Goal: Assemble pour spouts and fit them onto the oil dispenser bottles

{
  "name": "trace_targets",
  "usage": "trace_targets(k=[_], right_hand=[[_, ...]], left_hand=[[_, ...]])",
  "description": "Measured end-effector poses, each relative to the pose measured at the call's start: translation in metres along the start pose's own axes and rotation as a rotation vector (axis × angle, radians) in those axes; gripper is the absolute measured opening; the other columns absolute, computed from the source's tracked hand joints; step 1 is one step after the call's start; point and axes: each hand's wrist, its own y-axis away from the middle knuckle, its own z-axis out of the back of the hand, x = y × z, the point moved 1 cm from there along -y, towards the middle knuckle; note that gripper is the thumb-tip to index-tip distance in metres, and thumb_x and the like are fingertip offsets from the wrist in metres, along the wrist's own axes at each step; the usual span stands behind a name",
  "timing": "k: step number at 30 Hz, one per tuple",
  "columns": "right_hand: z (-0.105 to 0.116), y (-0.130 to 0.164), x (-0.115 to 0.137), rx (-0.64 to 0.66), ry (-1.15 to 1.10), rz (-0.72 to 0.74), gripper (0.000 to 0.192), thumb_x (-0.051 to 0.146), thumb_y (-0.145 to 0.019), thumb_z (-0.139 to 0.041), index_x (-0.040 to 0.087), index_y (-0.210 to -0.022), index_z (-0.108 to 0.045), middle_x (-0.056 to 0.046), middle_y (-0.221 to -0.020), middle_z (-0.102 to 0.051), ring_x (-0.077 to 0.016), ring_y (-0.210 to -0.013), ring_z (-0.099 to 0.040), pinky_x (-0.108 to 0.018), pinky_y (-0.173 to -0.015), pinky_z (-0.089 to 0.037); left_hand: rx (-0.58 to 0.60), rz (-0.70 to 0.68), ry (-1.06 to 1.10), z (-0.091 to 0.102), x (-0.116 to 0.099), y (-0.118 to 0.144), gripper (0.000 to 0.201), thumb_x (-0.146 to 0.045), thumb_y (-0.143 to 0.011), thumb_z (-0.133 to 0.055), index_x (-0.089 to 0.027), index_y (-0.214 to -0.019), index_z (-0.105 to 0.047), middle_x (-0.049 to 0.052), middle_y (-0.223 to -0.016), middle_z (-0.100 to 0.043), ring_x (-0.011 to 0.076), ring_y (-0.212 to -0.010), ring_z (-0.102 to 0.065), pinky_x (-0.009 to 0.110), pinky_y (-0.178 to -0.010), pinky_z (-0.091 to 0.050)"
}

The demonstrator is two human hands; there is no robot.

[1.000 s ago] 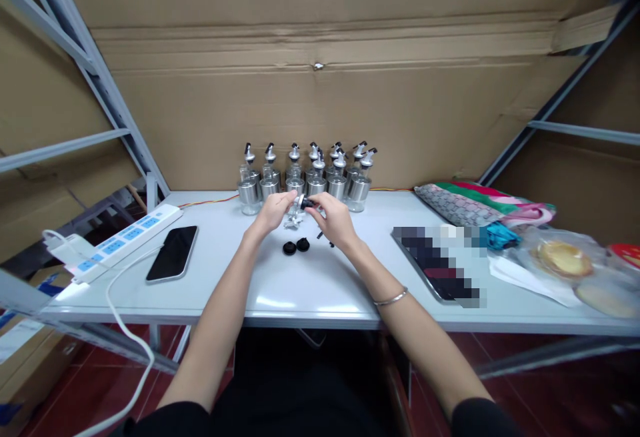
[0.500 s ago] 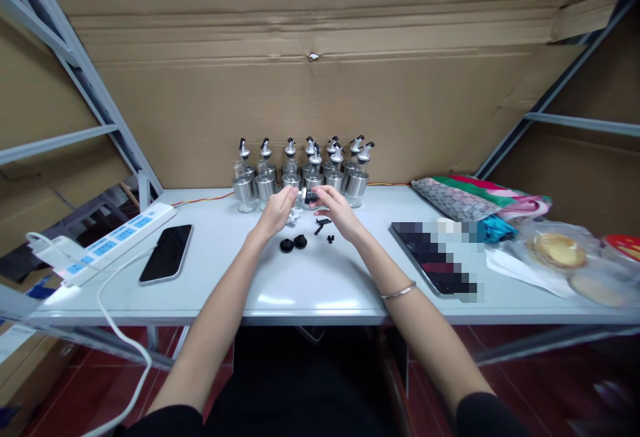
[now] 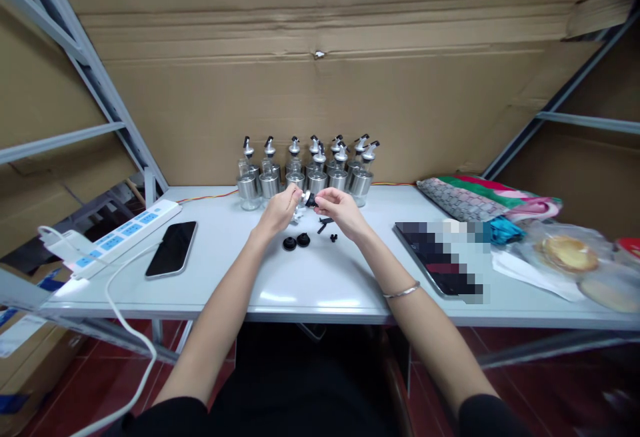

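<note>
Spout [image 3: 306, 199] was the piece we had in hand, a small pourer with a shiny metal part toward our left hand [image 3: 281, 209] and a black part toward our right hand [image 3: 339, 210]. It sat between the two sets of fingertips, lifted off the table [image 3: 320, 283]. Its long axis lay roughly level, running left to right; which end was the nozzle we could not tell at that size.

Compared with half a second before, little had shifted: the spout was in much the same spot between our hands, and the same loose bits lay under them. A second back our hands had been lower and closer to the table. We judged that the fitting of the black part to the metal part was under way, not finished.

Our left fingers were closed on the metal end, our right fingers pinched on the black end.

Just below our hands lay two black round caps [image 3: 296, 242], side by side, and beside them under our right hand some small black pieces [image 3: 327, 227]. Beyond our hands stood a row of bottles [image 3: 307, 171] with spouts already on. Well off to our left lay a phone [image 3: 172, 257] and a power strip [image 3: 120, 239].
</note>
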Motion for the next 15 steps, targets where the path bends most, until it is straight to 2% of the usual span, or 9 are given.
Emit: trace_targets(k=[4, 6, 9, 11, 13, 15], right_hand=[[0.007, -0.006, -0.007, -0.05, 0.315, 0.174, 0.028, 0.021, -0.056, -0.074, 0.018, -0.077, -0.057, 0.002, -0.075, -0.059, -0.0108, -0.066, -0.053, -0.027, -0.069, -0.045], [0.008, -0.008, -0.011, -0.029, 0.533, 0.261, 0.021, 0.013, -0.058, -0.069, 0.018, -0.076, -0.058, 0.001, -0.077, -0.058, -0.012, -0.068, -0.051, -0.028, -0.068, -0.044], [0.005, -0.006, -0.018, 0.13, 0.848, 0.378, 0.02, -0.001, -0.06, -0.056, 0.017, -0.069, -0.06, -0.002, -0.08, -0.057, -0.0144, -0.075, -0.052, -0.03, -0.075, -0.043], [0.001, -0.003, -0.023, 0.269, 0.996, 0.392, 0.026, -0.006, -0.06, -0.049, 0.015, -0.067, -0.061, -0.004, -0.08, -0.057, -0.0161, -0.08, -0.053, -0.03, -0.078, -0.043], [-0.002, 0.0, -0.025, 0.359, 1.076, 0.377, 0.03, -0.008, -0.06, -0.046, 0.014, -0.072, -0.063, -0.006, -0.082, -0.058, -0.0172, -0.082, -0.054, -0.029, -0.078, -0.043], [-0.004, 0.002, -0.026, 0.39, 1.105, 0.357, 0.036, -0.008, -0.061, -0.044, 0.014, -0.082, -0.064, -0.006, -0.086, -0.059, -0.0171, -0.083, -0.055, -0.028, -0.077, -0.043]], left_hand=[[0.006, 0.16, -0.018, -0.003, 0.011, -0.003, 0.034, -0.036, -0.096, -0.024, -0.02, -0.072, -0.043, -0.001, -0.061, -0.051, 0.0144, -0.06, -0.052, 0.024, -0.062, -0.037], [0.025, 0.257, -0.086, -0.004, 0.017, -0.004, 0.033, -0.035, -0.095, -0.025, -0.02, -0.073, -0.044, 0.001, -0.064, -0.055, 0.0172, -0.067, -0.056, 0.026, -0.066, -0.038], [0.064, 0.365, -0.192, -0.004, 0.025, -0.003, 0.024, -0.033, -0.094, -0.028, -0.02, -0.086, -0.046, 0.005, -0.074, -0.06, 0.0213, -0.077, -0.059, 0.03, -0.071, -0.04], [0.104, 0.397, -0.214, -0.006, 0.029, -0.001, 0.018, -0.029, -0.094, -0.029, -0.019, -0.095, -0.045, 0.007, -0.08, -0.062, 0.0222, -0.08, -0.059, 0.031, -0.073, -0.04], [0.15, 0.401, -0.219, -0.009, 0.034, 0.0, 0.016, -0.023, -0.092, -0.03, -0.018, -0.098, -0.044, 0.01, -0.085, -0.062, 0.0224, -0.081, -0.059, 0.032, -0.075, -0.041], [0.191, 0.395, -0.211, -0.012, 0.039, 0.002, 0.013, -0.019, -0.089, -0.033, -0.017, -0.096, -0.044, 0.011, -0.089, -0.062, 0.0222, -0.083, -0.058, 0.033, -0.077, -0.042]])
